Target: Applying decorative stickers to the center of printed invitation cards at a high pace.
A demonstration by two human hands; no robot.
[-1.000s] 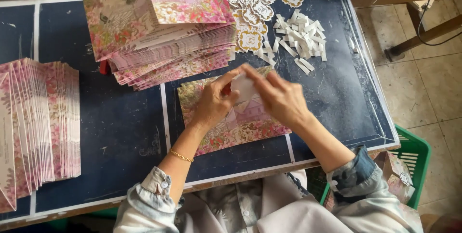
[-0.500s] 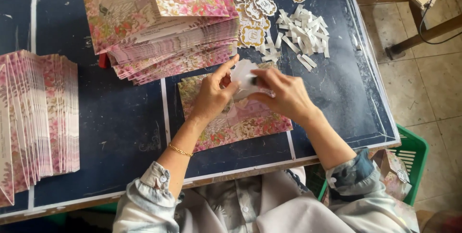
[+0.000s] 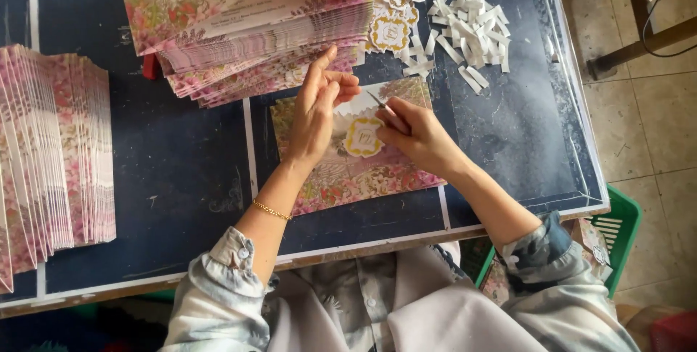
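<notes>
Head view: the floral card (image 3: pixel 356 152) lies flat on the dark table (image 3: pixel 181 170), so the gold-edged label (image 3: pixel 363 137) sits steady at its middle. Right hand (image 3: pixel 417 134) pinches a thin strip (image 3: pixel 377 100) just above the label; left hand (image 3: pixel 319 108) hovers with its fingers loosely spread and holds nothing. A stack of cards (image 3: pixel 254 25) lies close behind, white paper strips (image 3: pixel 468 32) and spare labels (image 3: pixel 392 32) near it. Nothing blocks the card.
</notes>
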